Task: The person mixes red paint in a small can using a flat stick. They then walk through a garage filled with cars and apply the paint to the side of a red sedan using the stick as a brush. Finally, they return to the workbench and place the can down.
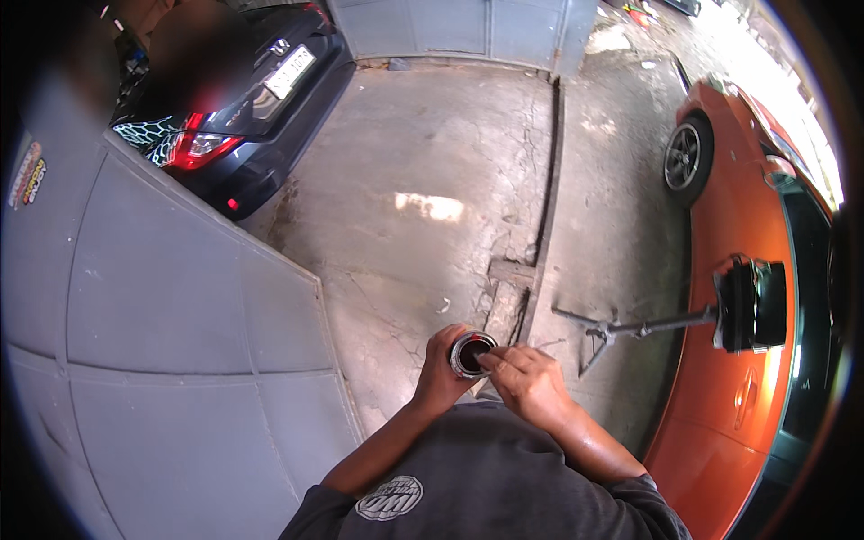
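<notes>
In front of my body, a small round open can (455, 358) with a metal rim shows a dark inside. My left hand (436, 373) is wrapped round its left side and holds it upright or nearly so. At the can's right edge, my right hand (529, 382) is closed, its thumb and fingers pinched together over the rim. Whatever those fingers hold, if anything, is too small and hidden to make out.
Grey metal panels (162, 270) stand close on my left, with a dark car (270, 99) beyond. At right, an orange car (711, 432) stands behind a tripod stand (652, 326) bearing a black panel (751, 304). A groove (551, 180) runs along the concrete floor (423, 135).
</notes>
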`<action>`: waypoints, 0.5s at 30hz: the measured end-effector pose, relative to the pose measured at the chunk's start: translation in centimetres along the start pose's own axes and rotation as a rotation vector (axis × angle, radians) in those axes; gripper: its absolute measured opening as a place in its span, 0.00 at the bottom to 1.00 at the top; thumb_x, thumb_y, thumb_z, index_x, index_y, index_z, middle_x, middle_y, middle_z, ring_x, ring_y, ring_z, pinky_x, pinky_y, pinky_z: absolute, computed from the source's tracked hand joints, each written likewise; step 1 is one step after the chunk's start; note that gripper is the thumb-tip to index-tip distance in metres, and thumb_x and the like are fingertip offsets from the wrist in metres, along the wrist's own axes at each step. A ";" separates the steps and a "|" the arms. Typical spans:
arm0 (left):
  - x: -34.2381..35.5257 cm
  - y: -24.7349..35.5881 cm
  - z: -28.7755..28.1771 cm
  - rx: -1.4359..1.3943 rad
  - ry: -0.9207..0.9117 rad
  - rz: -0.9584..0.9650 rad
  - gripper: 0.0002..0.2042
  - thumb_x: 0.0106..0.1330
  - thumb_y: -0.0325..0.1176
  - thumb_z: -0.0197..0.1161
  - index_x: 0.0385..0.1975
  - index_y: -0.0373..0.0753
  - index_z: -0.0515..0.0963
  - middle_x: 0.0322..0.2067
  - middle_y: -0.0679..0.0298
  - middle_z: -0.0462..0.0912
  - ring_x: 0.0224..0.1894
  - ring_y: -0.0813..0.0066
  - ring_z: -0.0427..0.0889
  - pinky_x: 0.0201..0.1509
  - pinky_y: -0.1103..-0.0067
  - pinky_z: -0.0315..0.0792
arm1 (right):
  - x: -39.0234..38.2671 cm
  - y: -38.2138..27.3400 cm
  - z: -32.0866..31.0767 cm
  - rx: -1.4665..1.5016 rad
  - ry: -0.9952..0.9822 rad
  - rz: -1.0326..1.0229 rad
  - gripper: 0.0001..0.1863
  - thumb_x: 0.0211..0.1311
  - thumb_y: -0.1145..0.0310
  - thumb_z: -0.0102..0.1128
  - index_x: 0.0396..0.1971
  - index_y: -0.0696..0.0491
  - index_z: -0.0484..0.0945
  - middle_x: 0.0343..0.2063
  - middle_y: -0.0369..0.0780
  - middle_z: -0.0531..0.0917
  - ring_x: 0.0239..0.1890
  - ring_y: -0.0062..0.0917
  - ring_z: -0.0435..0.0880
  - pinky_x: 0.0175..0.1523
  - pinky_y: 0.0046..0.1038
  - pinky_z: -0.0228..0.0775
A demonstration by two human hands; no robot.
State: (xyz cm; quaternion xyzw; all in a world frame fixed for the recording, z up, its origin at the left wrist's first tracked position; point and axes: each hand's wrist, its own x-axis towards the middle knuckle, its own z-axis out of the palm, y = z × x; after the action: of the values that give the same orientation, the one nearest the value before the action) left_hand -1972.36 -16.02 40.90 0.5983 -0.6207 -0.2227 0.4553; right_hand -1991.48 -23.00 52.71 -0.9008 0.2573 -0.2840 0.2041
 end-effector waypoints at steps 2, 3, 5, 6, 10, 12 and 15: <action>2.6 -2.5 -3.2 -0.003 0.052 -0.006 0.46 0.50 0.29 0.85 0.71 0.39 0.66 0.67 0.52 0.73 0.71 0.46 0.71 0.76 0.57 0.66 | 4.4 0.5 2.0 0.064 -0.046 -0.080 0.16 0.54 0.77 0.74 0.44 0.54 0.88 0.42 0.41 0.90 0.43 0.36 0.92 0.44 0.34 0.86; 3.5 -4.1 -4.4 0.031 0.058 -0.034 0.49 0.49 0.29 0.87 0.73 0.40 0.65 0.69 0.52 0.71 0.72 0.48 0.71 0.77 0.60 0.66 | 6.5 1.0 2.6 0.029 -0.083 -0.097 0.16 0.55 0.75 0.74 0.45 0.53 0.88 0.42 0.41 0.90 0.43 0.35 0.92 0.45 0.34 0.86; 6.2 -6.3 -6.7 0.022 0.107 -0.047 0.47 0.48 0.30 0.86 0.71 0.38 0.66 0.67 0.50 0.73 0.71 0.44 0.71 0.75 0.57 0.67 | 11.4 1.8 3.1 -0.035 -0.092 -0.073 0.17 0.52 0.73 0.72 0.45 0.54 0.87 0.42 0.41 0.90 0.44 0.35 0.91 0.45 0.35 0.85; 6.8 -8.0 -7.2 0.018 0.124 -0.037 0.47 0.49 0.30 0.86 0.71 0.37 0.66 0.67 0.49 0.73 0.70 0.44 0.71 0.75 0.57 0.68 | 12.9 2.9 4.4 -0.020 -0.091 -0.103 0.18 0.52 0.73 0.71 0.46 0.54 0.87 0.42 0.42 0.90 0.44 0.35 0.91 0.45 0.35 0.85; 12.7 -13.8 -9.2 -0.059 0.214 -0.055 0.48 0.49 0.31 0.87 0.71 0.36 0.65 0.65 0.48 0.71 0.69 0.46 0.72 0.74 0.58 0.69 | 20.6 7.1 8.8 0.094 -0.034 -0.202 0.15 0.56 0.72 0.70 0.45 0.52 0.85 0.42 0.40 0.89 0.44 0.37 0.90 0.45 0.36 0.86; 15.9 -16.4 -10.8 -0.053 0.244 -0.093 0.49 0.49 0.30 0.88 0.71 0.35 0.65 0.65 0.49 0.70 0.68 0.47 0.73 0.73 0.59 0.70 | 25.3 8.8 9.8 0.138 -0.115 -0.191 0.14 0.58 0.72 0.71 0.45 0.51 0.86 0.42 0.38 0.89 0.45 0.36 0.91 0.45 0.36 0.86; 21.5 -19.9 -13.3 0.027 0.284 -0.114 0.50 0.47 0.29 0.89 0.71 0.35 0.64 0.65 0.49 0.70 0.67 0.48 0.74 0.73 0.60 0.70 | 32.6 12.0 11.6 0.079 -0.129 -0.121 0.14 0.58 0.72 0.71 0.46 0.51 0.86 0.41 0.38 0.89 0.45 0.35 0.91 0.45 0.35 0.86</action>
State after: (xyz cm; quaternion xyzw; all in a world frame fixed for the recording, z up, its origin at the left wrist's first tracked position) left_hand -1947.75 -36.43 37.41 0.6641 -0.5178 -0.1530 0.5171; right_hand -1965.45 -48.70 51.04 -0.9225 0.1772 -0.2471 0.2379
